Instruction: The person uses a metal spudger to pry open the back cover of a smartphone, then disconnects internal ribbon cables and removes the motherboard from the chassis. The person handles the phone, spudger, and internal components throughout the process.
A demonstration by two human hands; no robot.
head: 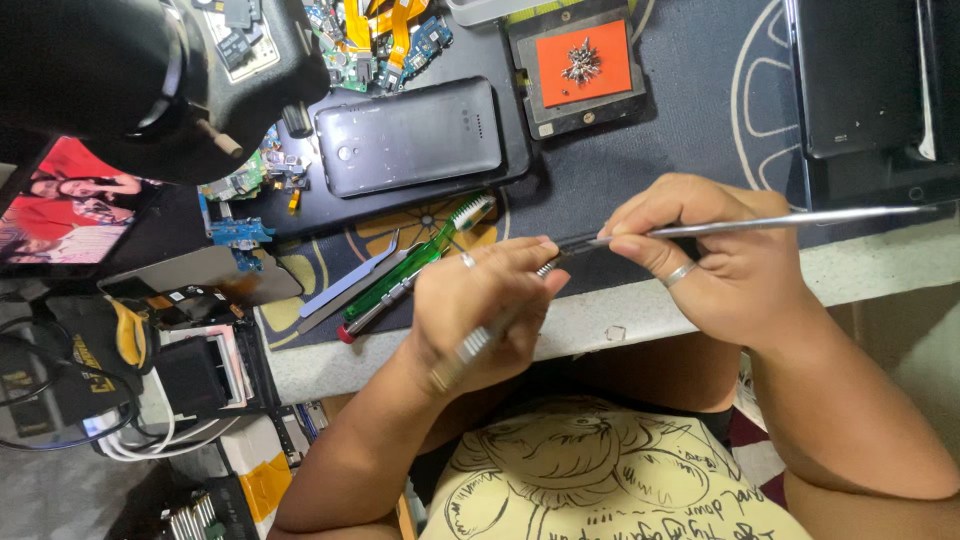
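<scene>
Steel tweezers [770, 222] sit pinched in my right hand [720, 265], over the near table edge [880, 265]. My left hand [475, 315] is clenched around a metal screwdriver [490, 335], tips meeting. A green toothbrush [420, 258] lies left, a dark phone [408, 135] farther off.

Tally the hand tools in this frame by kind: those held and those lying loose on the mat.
Long metal tools held in the hands: 2, one in the right hand and one in the left hand
Green-handled toothbrush: 1
Metal tweezers: 1
Red-tipped screwdriver: 1
Total: 5
</scene>
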